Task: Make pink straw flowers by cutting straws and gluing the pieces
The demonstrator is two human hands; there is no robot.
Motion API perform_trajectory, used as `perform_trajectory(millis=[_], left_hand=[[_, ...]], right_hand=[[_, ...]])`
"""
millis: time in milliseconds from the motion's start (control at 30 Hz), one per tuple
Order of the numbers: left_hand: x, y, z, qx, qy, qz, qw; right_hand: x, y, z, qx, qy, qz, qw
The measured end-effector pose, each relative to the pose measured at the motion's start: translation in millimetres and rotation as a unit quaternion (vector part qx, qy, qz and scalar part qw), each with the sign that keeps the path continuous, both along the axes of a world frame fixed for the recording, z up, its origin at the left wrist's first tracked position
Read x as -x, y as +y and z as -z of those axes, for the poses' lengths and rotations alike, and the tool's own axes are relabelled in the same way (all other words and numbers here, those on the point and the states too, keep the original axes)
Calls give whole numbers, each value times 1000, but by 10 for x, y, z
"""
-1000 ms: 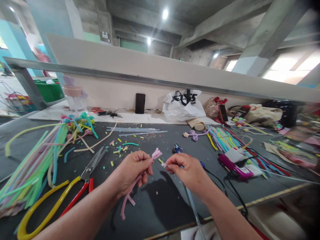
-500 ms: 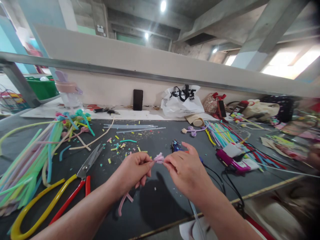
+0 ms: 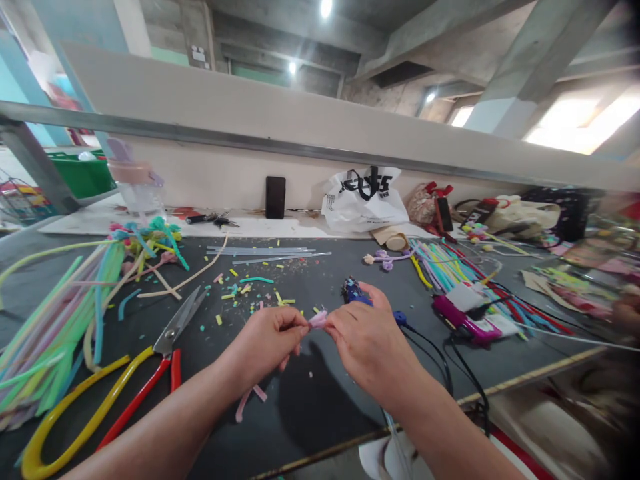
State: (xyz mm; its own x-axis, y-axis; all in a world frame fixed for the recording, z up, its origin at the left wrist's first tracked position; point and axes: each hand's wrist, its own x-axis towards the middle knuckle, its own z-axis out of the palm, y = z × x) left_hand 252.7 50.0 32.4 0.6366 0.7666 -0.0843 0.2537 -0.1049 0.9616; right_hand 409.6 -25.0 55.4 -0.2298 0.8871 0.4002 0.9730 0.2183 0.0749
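Observation:
Between my two hands is a small bunched piece of pale pink-lilac pipe cleaner [image 3: 317,320]. My left hand [image 3: 275,337] pinches its left end between thumb and fingertips. The right end is pinched by my right hand [image 3: 365,333], whose fingers partly cover it. Behind my right hand lies a blue tool with a cord [image 3: 356,291], mostly hidden. A pink pipe cleaner strip [image 3: 243,405] shows below my left hand, its upper part hidden. Scissors [image 3: 173,333] with one yellow and one red handle lie open beside my left forearm.
A bundle of pastel pipe cleaners [image 3: 55,333] lies far left; another bundle [image 3: 440,267] is at right, near a magenta device [image 3: 467,322] with black cords. Small offcuts [image 3: 245,290] and clear sticks [image 3: 265,252] are scattered mid-table. A phone [image 3: 275,197] and white bag [image 3: 365,203] stand behind.
My right hand has turned slightly and its fingers have closed further over the pink-lilac piece, so less of it shows. My left hand keeps its pinch.

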Motion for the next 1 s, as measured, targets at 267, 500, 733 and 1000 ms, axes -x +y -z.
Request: perform_trajectory(millis=[267,500,733,1000], left_hand=[[6,14,23,-4,13,18,1000],[8,5,-3,-7,30,23,999],[-13,2,-5,57,10,24,998],[16,30,2,211,-77,23,974]], right_hand=[[-2,15,10,9,-6,5,1000],[-3,25,3,28,17,24,999],[-3,25,0,34,38,26,998],[-125,78,-28,10,184,43,982]])
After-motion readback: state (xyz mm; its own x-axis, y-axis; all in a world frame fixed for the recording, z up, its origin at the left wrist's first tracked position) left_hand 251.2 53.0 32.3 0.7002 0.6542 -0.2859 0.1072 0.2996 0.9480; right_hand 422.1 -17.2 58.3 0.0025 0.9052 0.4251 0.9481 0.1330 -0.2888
